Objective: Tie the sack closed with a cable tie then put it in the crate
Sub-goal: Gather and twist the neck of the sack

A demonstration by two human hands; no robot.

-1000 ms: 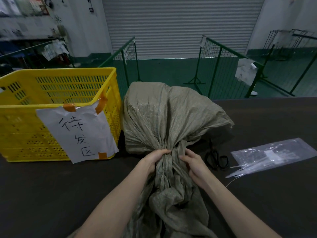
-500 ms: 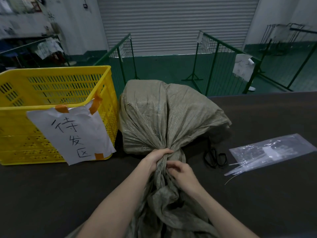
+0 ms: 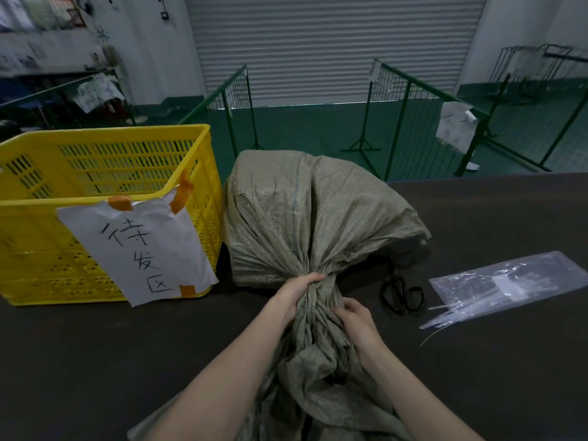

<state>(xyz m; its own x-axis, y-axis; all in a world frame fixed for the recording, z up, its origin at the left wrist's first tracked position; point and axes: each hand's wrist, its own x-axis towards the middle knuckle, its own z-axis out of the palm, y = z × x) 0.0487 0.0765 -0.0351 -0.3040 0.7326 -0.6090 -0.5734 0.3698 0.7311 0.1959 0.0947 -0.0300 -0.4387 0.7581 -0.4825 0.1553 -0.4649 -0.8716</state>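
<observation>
A grey-green woven sack (image 3: 305, 218) lies on the dark table, its neck bunched toward me. My left hand (image 3: 294, 292) grips the gathered neck from the left. My right hand (image 3: 358, 316) clasps the same neck slightly lower on the right. Loose sack cloth spreads below my hands to the frame's bottom. A yellow slatted crate (image 3: 105, 192) stands left of the sack, with a white handwritten paper taped on its front. White cable ties (image 3: 445, 316) poke out of a clear plastic bag (image 3: 515, 281) on the right.
Black scissors (image 3: 402, 294) lie between the sack and the plastic bag. The dark table (image 3: 95, 361) ends behind the sack. Green wire fence panels (image 3: 404, 97) stand on the green floor beyond, before a grey roller shutter.
My right hand slid from level with the left hand to a lower spot on the sack's neck. The left hand kept its grip.
</observation>
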